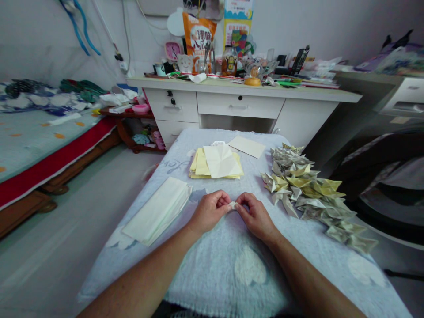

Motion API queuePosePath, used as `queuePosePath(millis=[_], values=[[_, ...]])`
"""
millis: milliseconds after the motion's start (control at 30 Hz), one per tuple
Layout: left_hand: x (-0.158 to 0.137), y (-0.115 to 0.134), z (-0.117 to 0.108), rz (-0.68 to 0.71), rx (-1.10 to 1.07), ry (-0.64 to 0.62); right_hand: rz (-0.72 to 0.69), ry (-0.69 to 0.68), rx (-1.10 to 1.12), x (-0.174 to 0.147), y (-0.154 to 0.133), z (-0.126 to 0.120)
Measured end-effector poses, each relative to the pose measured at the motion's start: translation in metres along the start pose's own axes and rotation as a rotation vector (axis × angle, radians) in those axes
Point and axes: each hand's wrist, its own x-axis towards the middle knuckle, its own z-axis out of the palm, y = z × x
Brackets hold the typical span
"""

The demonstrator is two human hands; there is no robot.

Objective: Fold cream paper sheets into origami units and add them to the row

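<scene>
Between my two hands is a small folded piece of white paper [232,206]. My left hand [212,211] pinches its left end with thumb and fingers. On the other end, my right hand [254,214] is closed the same way. Most of the paper is hidden by the fingers. Just beyond my hands lies a pile of yellow paper sheets [198,164], topped by a creased white sheet [222,161]. Left of my left hand rests a stack of long pale paper strips [157,211]. Right of my right hand, several folded paper pieces [308,194] with pointed tips lie in rows.
A light blue cloth [212,269] covers the table. A beige card [247,146] lies near its far edge. Behind stands a white desk [238,106] crowded with jars and bags. A bed [49,145] is at left, a front-loading washing machine [391,176] at right.
</scene>
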Motion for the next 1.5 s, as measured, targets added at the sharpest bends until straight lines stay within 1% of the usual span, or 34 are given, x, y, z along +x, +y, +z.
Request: queuePosePath(millis=[100, 300, 500, 667, 967, 1267, 1500], values=[[0.000, -0.001, 0.001, -0.010, -0.029, -0.010, 0.011, -0.004, 0.004, 0.000, 0.002, 0.001], [0.000, 0.007, 0.003, -0.034, -0.038, -0.050, -0.004, 0.005, -0.007, 0.000, 0.000, 0.001], [0.002, 0.004, -0.001, -0.024, -0.134, -0.040, -0.060, -0.034, 0.057, -0.002, -0.001, -0.001], [0.004, -0.001, -0.002, -0.020, -0.215, -0.048, -0.108, -0.094, 0.017, -0.002, -0.002, -0.003], [0.003, -0.001, -0.001, -0.033, -0.203, -0.084, -0.143, -0.110, 0.050, 0.000, 0.000, -0.004], [0.002, 0.002, -0.001, -0.014, -0.149, -0.053, -0.122, -0.091, 0.081, 0.000, -0.003, -0.003], [0.001, 0.004, 0.000, 0.001, -0.104, -0.044, -0.146, -0.066, 0.025, 0.000, -0.001, -0.004]])
